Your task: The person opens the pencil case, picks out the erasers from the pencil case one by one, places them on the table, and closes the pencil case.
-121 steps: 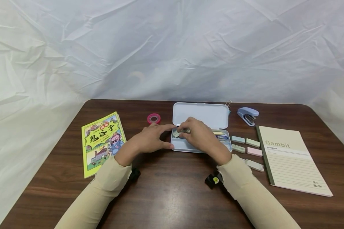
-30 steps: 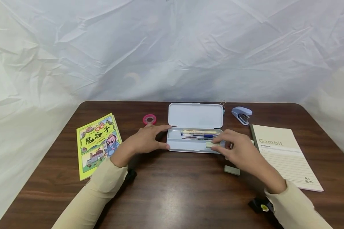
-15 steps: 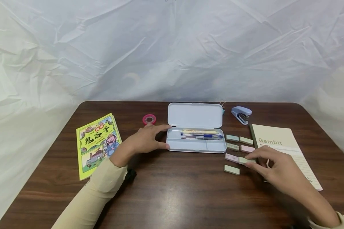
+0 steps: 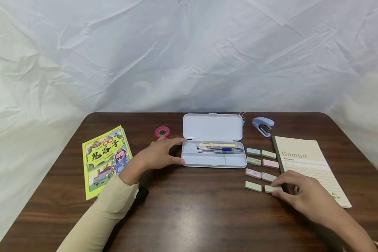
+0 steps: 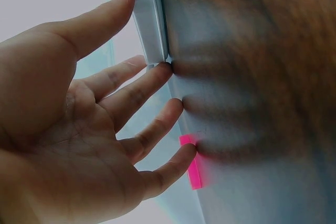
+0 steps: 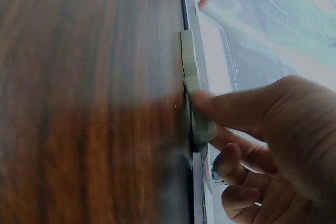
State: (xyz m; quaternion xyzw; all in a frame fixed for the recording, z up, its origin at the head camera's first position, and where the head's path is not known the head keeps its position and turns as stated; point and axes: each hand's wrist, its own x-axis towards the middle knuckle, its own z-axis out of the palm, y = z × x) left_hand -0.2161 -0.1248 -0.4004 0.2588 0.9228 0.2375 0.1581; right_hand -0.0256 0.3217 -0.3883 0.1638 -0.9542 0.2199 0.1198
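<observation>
Down in the head view, my right hand (image 4: 312, 196) pinches a pale green eraser (image 4: 268, 189) between thumb and forefinger at the tabletop. In the right wrist view that eraser (image 6: 192, 83) sits end to end with another pale one (image 6: 188, 51). Several pastel erasers, among them a pink one (image 4: 271, 163) and a blue one (image 4: 253, 151), lie in two columns beside the hand. My left hand (image 4: 155, 154) touches the left end of an open pale blue pencil case (image 4: 204, 160) with thumb and fingertips, fingers extended. Several pens (image 4: 220, 149) lie in its rear compartment.
A notebook (image 4: 315, 175) lies right of the erasers, partly behind my right hand. Behind it stands a blue stapler (image 4: 263, 126). A pink tape roll (image 4: 162, 132) is left of the case, and a yellow comic book (image 4: 107, 161) lies farther left. White sheeting (image 4: 189, 56) hangs behind the table.
My right hand has moved from the case to the right and toward me with an eraser, now at the front row's right spot. The case's left compartment earlier held an eraser. My left hand stays put.
</observation>
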